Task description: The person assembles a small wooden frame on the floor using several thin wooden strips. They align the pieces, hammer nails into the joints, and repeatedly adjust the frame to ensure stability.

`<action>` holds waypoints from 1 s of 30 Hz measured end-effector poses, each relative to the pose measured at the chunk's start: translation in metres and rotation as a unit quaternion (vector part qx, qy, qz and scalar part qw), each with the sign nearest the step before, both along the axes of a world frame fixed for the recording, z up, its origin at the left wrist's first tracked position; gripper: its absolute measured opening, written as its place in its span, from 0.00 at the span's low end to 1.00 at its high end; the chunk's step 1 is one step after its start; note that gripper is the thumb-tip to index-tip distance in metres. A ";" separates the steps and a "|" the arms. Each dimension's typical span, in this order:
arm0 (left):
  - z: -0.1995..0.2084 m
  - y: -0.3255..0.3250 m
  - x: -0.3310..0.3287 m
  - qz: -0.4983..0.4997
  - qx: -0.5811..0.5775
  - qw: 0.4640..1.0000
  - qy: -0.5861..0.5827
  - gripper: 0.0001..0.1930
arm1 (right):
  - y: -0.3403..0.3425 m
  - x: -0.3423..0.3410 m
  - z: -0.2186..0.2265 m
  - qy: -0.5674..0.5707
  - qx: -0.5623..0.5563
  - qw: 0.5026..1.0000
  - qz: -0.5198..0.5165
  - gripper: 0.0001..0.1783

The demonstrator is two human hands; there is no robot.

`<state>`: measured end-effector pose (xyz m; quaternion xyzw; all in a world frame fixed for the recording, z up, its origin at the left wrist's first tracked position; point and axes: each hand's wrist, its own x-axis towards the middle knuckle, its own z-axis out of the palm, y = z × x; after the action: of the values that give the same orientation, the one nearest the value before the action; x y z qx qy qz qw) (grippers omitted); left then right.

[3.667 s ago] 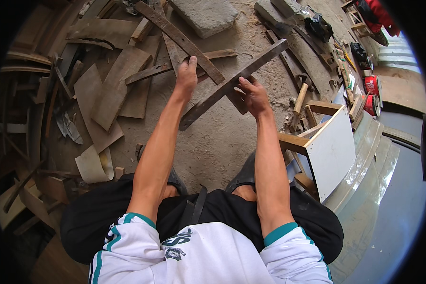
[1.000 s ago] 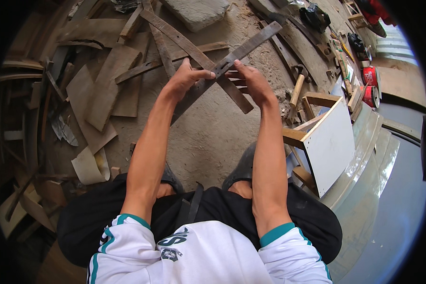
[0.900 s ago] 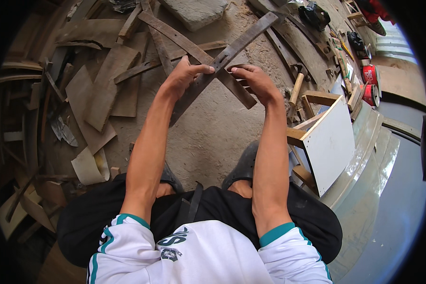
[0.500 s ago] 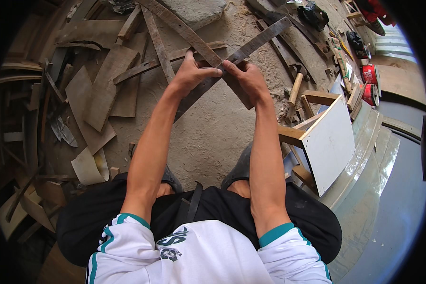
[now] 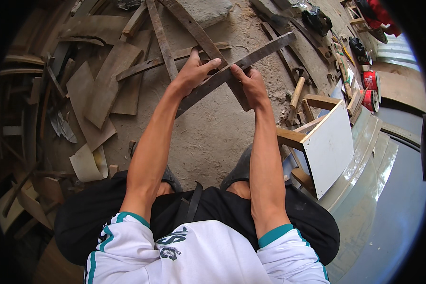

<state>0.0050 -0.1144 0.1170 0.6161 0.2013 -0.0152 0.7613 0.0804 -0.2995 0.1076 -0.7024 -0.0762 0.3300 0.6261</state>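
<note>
My left hand [image 5: 192, 75] and my right hand [image 5: 252, 87] are both closed round a wooden strip [image 5: 267, 49], which slants from lower left to upper right. Under it crosses a second wooden strip [image 5: 194, 28], and its near end sticks out beside my right palm. My right thumb presses on the slanted strip near the crossing. To the left of the crossing, my left thumb lies along the strip, with the fingers partly hidden behind it. Beyond my left hand, a narrow strip [image 5: 161, 40] crosses another thin strip [image 5: 149, 67].
Loose boards [image 5: 111, 83] lie piled at the left. On the right are a wooden-handled hammer [image 5: 297, 92], a small wooden frame with a white panel [image 5: 330, 149], and red cans [image 5: 371, 80]. A stone slab [image 5: 199, 12] lies at the far side.
The slanted strip's far end has come down and slightly right, and more of the strip shows at the crossing. My thumbs have moved apart a little.
</note>
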 end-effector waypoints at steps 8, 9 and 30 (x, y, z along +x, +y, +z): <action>-0.009 0.000 -0.002 -0.006 0.087 0.996 -0.008 0.41 | -0.003 0.000 -0.010 0.001 0.007 1.000 0.001 0.25; -0.013 0.001 -0.002 -0.007 0.082 0.997 -0.012 0.42 | -0.003 0.000 -0.012 -0.001 0.005 1.000 0.003 0.26; -0.003 0.016 -0.003 -0.064 -0.054 0.993 0.080 0.32 | -0.009 -0.008 -0.031 0.004 0.032 0.999 -0.044 0.25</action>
<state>0.0025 -0.0985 0.1141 0.5828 0.2207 -0.1242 0.7721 0.0725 -0.3088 0.0766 -0.6836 -0.0531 0.3025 0.6621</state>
